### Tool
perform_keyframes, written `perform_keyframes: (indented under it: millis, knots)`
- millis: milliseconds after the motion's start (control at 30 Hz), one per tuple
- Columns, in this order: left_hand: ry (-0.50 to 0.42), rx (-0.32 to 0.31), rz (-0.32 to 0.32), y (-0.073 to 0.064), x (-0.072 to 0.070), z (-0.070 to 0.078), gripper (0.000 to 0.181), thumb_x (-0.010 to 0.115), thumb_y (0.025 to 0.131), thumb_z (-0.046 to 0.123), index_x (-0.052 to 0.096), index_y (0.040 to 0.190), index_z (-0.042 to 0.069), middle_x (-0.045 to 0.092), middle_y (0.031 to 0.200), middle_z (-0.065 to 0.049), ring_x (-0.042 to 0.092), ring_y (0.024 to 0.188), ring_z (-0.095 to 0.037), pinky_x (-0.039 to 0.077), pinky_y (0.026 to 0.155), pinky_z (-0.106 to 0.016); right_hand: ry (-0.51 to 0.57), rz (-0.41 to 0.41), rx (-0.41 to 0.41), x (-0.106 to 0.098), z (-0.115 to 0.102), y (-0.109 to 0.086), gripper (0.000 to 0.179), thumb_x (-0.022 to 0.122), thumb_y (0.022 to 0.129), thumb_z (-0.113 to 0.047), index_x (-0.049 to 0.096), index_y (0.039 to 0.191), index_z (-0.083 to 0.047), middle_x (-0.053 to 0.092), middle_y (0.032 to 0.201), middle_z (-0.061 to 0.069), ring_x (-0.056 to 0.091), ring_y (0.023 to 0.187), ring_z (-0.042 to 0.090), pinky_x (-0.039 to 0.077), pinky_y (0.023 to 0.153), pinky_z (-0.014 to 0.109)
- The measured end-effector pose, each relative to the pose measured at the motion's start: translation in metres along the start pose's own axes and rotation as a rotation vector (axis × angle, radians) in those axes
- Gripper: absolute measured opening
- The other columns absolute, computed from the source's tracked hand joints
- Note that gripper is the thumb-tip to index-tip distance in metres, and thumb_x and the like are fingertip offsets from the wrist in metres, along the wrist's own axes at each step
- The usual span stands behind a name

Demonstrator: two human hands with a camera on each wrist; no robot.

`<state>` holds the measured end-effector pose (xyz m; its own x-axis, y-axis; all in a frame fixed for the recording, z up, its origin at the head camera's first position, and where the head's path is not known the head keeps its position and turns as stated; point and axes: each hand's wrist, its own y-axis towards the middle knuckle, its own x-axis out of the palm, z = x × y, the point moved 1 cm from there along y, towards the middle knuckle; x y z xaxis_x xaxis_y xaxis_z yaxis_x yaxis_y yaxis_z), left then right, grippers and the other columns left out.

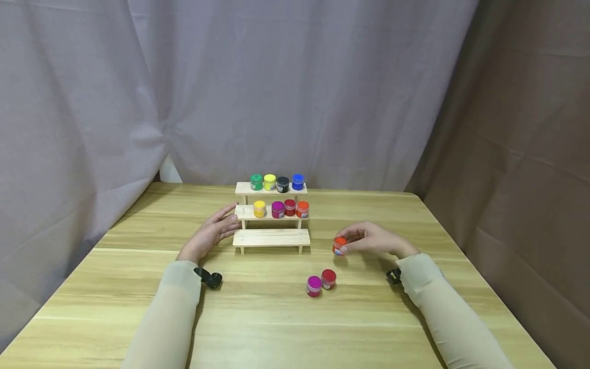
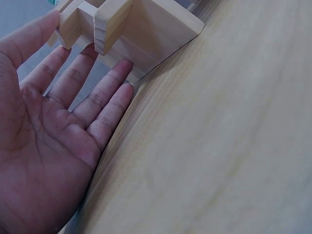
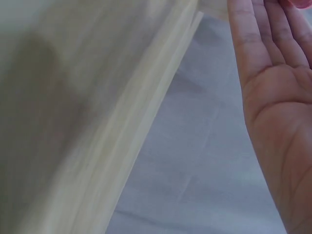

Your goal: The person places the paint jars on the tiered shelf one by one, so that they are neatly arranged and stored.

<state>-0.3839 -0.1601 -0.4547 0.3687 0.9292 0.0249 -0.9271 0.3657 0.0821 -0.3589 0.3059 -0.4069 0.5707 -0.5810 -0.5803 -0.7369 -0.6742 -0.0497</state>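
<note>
In the head view a three-step wooden rack [image 1: 271, 238] stands mid-table. My left hand [image 1: 213, 230] rests its fingertips against the rack's left side, fingers nearly straight; the left wrist view shows the same hand [image 2: 53, 117] palm up-facing the camera beside the wood. To the right of the rack, my right hand [image 1: 371, 239] pinches an orange paint jar [image 1: 339, 246] between thumb and fingers. In the right wrist view only a sliver of that jar [image 3: 301, 3] shows above the palm. A magenta paint jar [image 1: 314, 286] and a red paint jar [image 1: 329, 279] stand together on the table nearer me.
The top step holds green [image 1: 256, 182], yellow [image 1: 269, 181], black [image 1: 283, 184] and blue [image 1: 298, 182] jars. On the middle step are amber [image 1: 259, 209], magenta [image 1: 278, 209], red [image 1: 290, 207] and orange [image 1: 302, 209] jars. A grey curtain [image 1: 295, 92] hangs behind the table.
</note>
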Motion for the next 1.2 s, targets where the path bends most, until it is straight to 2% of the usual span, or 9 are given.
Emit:
perform_keyframes:
  millis: [200, 433, 833, 967, 1200]
  knots:
    - [0.0, -0.019, 0.0, 0.0, -0.001, 0.002, 0.068, 0.056, 0.104, 0.031, 0.023, 0.162, 0.018, 0.036, 0.157, -0.017, 0.046, 0.137, -0.035, 0.038, 0.116, -0.043, -0.022, 0.049, -0.005, 0.0, -0.005, 0.021, 0.034, 0.08, 0.088, -0.033, 0.073, 0.118, -0.02, 0.075, 0.11, 0.0, 0.068, 0.107, 0.022, 0.054, 0.095, 0.034]
    - [-0.006, -0.007, 0.005, 0.001, 0.0, 0.002, 0.064, 0.056, 0.104, 0.032, 0.027, 0.161, 0.022, 0.037, 0.157, -0.016, 0.046, 0.137, -0.035, 0.037, 0.116, -0.045, 0.006, 0.062, -0.036, 0.003, -0.021, 0.049, 0.039, 0.08, 0.088, -0.032, 0.071, 0.122, -0.014, 0.073, 0.113, 0.003, 0.067, 0.11, 0.024, 0.053, 0.099, 0.042]
    - [0.0, -0.013, 0.004, 0.001, 0.0, 0.002, 0.069, 0.057, 0.104, 0.032, 0.023, 0.161, 0.016, 0.036, 0.158, -0.017, 0.045, 0.137, -0.036, 0.037, 0.116, -0.045, -0.033, -0.015, -0.161, 0.03, -0.049, 0.097, 0.035, 0.078, 0.089, -0.038, 0.072, 0.12, -0.024, 0.072, 0.116, -0.003, 0.066, 0.112, 0.018, 0.054, 0.097, 0.038]
    - [0.0, -0.026, 0.009, 0.0, 0.001, 0.003, 0.066, 0.057, 0.104, 0.031, 0.025, 0.161, 0.019, 0.037, 0.157, -0.016, 0.046, 0.137, -0.035, 0.038, 0.115, -0.044, -0.039, -0.063, -0.222, 0.042, -0.061, 0.114, 0.032, 0.077, 0.091, -0.035, 0.072, 0.12, -0.023, 0.073, 0.113, -0.003, 0.067, 0.109, 0.018, 0.054, 0.097, 0.037]
    - [-0.004, -0.018, 0.009, 0.004, 0.0, 0.004, 0.067, 0.057, 0.104, 0.031, 0.025, 0.161, 0.018, 0.035, 0.158, -0.017, 0.046, 0.137, -0.036, 0.039, 0.115, -0.044, -0.077, -0.096, -0.258, 0.059, -0.08, 0.13, 0.028, 0.078, 0.09, -0.032, 0.073, 0.116, -0.022, 0.073, 0.11, -0.007, 0.067, 0.108, 0.013, 0.053, 0.099, 0.032]
